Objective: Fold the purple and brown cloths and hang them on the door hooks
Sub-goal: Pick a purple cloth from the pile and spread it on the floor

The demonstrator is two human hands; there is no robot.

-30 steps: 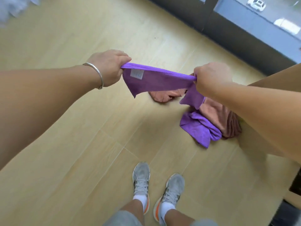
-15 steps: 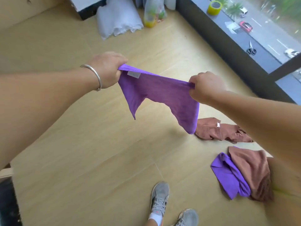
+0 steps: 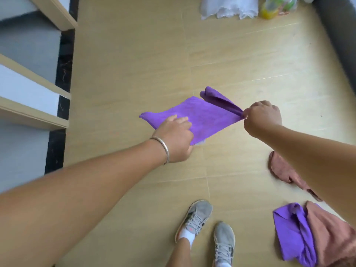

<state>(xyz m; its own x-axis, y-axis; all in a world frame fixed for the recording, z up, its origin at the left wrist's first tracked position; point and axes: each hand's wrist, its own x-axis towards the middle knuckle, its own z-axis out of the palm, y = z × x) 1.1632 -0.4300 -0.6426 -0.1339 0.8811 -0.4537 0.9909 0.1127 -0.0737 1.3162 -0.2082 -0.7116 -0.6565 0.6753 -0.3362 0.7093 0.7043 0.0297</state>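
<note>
1. Both hands have a grip on the purple cloth (image 3: 202, 116), held spread in the air above the floor (image 3: 134, 74): left hand (image 3: 176, 137) grasps the near corner, right hand (image 3: 263, 117) pinches the far one.
2. Folding looks just begun; next, bring the corners together evenly.
3. A brown cloth (image 3: 283, 170) and more cloths wait on the floor.
</note>
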